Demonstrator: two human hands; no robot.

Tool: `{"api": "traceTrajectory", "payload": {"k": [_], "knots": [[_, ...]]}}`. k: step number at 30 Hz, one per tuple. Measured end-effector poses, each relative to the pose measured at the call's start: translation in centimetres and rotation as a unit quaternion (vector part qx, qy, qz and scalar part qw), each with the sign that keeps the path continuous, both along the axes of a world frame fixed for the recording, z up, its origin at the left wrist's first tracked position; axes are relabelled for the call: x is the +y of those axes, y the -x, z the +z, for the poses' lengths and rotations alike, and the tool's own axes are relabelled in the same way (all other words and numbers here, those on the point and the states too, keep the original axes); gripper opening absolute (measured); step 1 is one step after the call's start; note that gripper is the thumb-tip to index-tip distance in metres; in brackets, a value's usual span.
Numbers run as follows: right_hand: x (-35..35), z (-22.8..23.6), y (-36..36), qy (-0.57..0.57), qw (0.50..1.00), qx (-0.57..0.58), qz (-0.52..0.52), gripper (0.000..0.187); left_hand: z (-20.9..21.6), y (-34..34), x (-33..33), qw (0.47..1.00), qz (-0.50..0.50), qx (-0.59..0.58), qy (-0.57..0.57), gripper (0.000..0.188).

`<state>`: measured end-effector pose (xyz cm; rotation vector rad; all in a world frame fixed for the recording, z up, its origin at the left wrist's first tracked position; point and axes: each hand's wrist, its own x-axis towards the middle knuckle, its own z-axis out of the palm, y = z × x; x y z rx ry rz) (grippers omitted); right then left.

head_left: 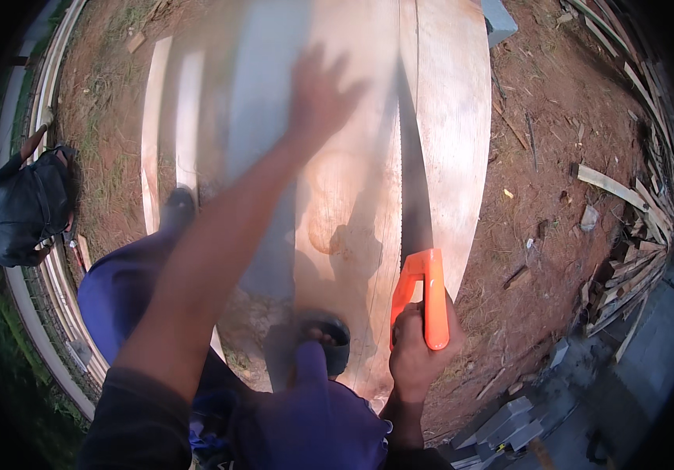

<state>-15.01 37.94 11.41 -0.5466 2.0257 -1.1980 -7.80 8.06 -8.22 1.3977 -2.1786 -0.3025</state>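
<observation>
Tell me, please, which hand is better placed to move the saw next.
Probably the right hand: it grips the orange handle of the saw, while the left hand, blurred, is spread over the pale board.

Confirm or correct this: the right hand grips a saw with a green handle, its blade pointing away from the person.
The handle is orange, not green, as the head view shows. The right hand does grip the saw, its blade pointing away.

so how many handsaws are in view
1: the orange-handled handsaw, held in the right hand, over the pale boards. Others may be hidden.
</observation>
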Motion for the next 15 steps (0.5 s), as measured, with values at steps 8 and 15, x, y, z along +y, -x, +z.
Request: {"api": "traceTrajectory", "payload": {"k": [8, 15], "knots": [[-19.5, -4.2, 6.9, 0.058, 0.996, 0.064, 0.015, 0.022, 1.1, 2.7, 0.0, 1.0, -0.011, 0.019, -0.007, 0.067], [-1.0, 0.2, -0.2, 0.001, 1.0, -0.002, -0.001, 0.051, 0.2, -0.8, 0.0, 1.0, 0.003, 0.017, -0.021, 0.067]]}}
